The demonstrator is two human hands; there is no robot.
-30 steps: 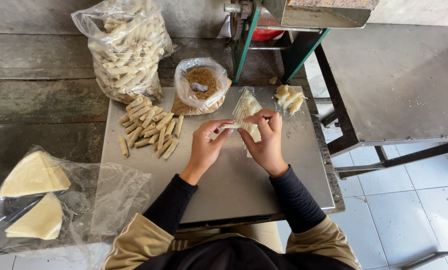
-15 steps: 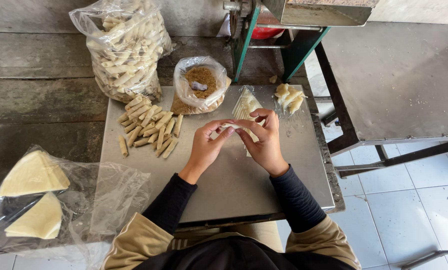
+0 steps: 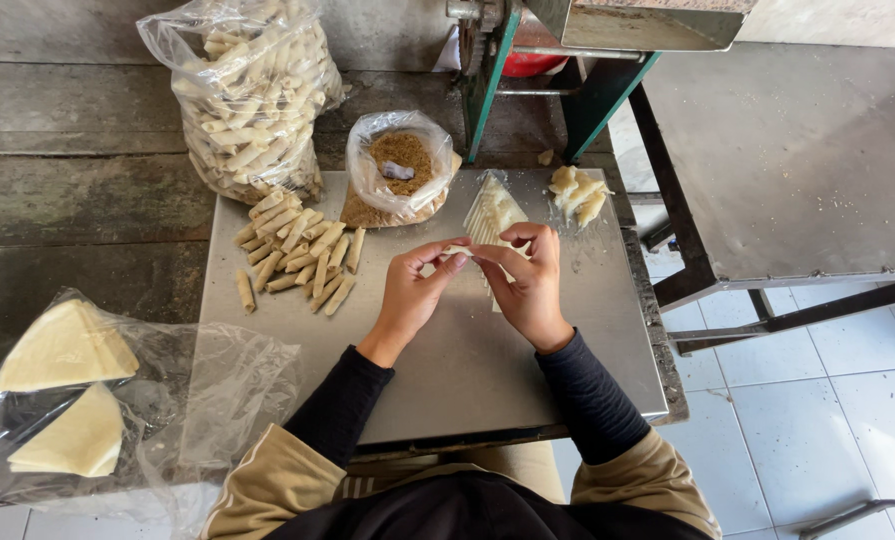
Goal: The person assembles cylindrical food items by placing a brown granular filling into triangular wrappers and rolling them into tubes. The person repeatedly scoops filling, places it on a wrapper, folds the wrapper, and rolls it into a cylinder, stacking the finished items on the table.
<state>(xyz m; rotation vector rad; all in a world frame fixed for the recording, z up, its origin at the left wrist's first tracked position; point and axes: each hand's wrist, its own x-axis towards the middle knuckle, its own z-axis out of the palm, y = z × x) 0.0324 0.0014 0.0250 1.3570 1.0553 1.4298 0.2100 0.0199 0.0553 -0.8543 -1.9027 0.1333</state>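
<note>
Head view, left to right: two pale, smooth triangular stacks of wrapper sheets (image 3: 65,345) lie in a crinkled clear bag at the table's near-left edge. Further in, a tall clear sack of finished rolls (image 3: 250,95) stands behind a loose heap of rolled pastry sticks (image 3: 297,250) on the dull steel tray (image 3: 447,370) — short, matte, cream cylinders. Next comes an open bag of brown crumbly filling (image 3: 399,165).

The left hand (image 3: 407,298) and right hand (image 3: 529,285) meet fingertip to fingertip, pinching a small pale pastry piece (image 3: 457,251) just above the tray. Since a second ago the fingers have closed tighter and the piece looks narrower — the rolling seems nearly done. Behind the right hand lies a thin triangular wrapper stack (image 3: 494,208), then a few pale rolls (image 3: 579,192).
</note>
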